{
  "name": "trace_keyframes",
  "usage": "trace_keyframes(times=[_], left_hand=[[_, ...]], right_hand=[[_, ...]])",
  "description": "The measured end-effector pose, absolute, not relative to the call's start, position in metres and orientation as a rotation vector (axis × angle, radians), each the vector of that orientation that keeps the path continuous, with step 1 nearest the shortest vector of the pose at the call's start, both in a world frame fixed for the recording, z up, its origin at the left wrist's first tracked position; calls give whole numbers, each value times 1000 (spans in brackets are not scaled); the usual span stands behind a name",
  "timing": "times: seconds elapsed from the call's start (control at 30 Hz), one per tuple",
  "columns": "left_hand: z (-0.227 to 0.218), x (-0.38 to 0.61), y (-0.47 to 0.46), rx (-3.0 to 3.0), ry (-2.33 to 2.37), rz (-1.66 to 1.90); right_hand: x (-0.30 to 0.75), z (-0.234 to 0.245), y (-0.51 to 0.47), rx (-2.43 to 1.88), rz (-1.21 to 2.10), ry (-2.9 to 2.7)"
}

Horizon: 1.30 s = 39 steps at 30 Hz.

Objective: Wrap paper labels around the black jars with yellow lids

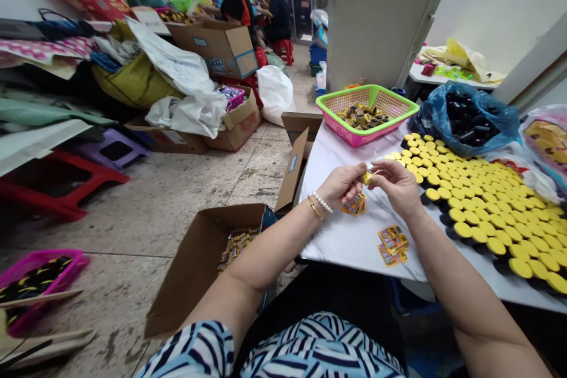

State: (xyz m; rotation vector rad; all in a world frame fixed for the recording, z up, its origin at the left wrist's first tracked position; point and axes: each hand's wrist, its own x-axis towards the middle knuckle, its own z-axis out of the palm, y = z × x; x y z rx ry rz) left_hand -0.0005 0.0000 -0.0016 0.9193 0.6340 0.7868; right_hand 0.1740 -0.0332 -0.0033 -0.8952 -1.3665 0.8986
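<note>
**Held item:** small yellow-and-dark printed packet [366, 178], held in the air just above the white marble-patterned table [349, 242]; its fine detail is too small to read.

**Handling (judged):** probably light, fairly stiff and slick-surfaced. Its small size suggests taking hold by the edges with the fingertips.

**Left hand** [341, 185]: clenched in a pinch, fingertips on the packet's near end. A white pearl bracelet [322, 202] and a thin gold bangle [315, 208] sit on the wrist.

**Right hand** [396, 186]: fingers curled over, closing on the packet from the opposite side.

**On the table:** two small stacks of glossy multicoloured printed cards [392, 246] lie below the hands. Rows of round yellow lids on black bases [487, 212] cover the far side. A pink-and-green plastic mesh basket [354, 140] at the back corner holds small gold-and-dark packets [362, 118]. A translucent blue plastic bag [465, 121] of glossy black pieces lies behind the lids.

**Beside the table:** an open brown corrugated cardboard box [199, 266] on the floor contains similar packets [239, 246].

**Far beyond the table:** two other people [248, 12] are seated at work.
</note>
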Motion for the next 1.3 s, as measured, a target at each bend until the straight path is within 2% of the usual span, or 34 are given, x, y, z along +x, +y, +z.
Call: trace_keyframes(times=[0.17,0.37,0.57,0.7,0.87,0.97,1.03,1.1,1.2,1.3], left_hand=[[-1,-1,2,898,615,701],[-3,-1,5,897,628,708],[-13,-1,10,904,637,773],[-12,-6,17,823,750,965],[-9,-14,28,769,859,1208],[-10,-16,33,767,897,1238],[-11,-16,35,754,918,1257],[-10,-17,36,740,928,1288],[-6,-18,35,752,935,1336],[-3,-17,32,811,937,1325]], right_hand=[[170,-3,-36,-864,789,-1369],[172,-5,-36,-909,847,-1466],[165,-7,-40,-1164,475,-1655],[168,-8,-26,-1338,446,-1706],[184,38,57,-1344,435,-1607],[191,74,98,-1334,209,-1550],[186,81,94,-1358,5,-1656],[174,68,67,-1337,-62,-1861],[160,22,15,-1195,203,-2272],[156,-20,-16,-1187,288,-2361]])
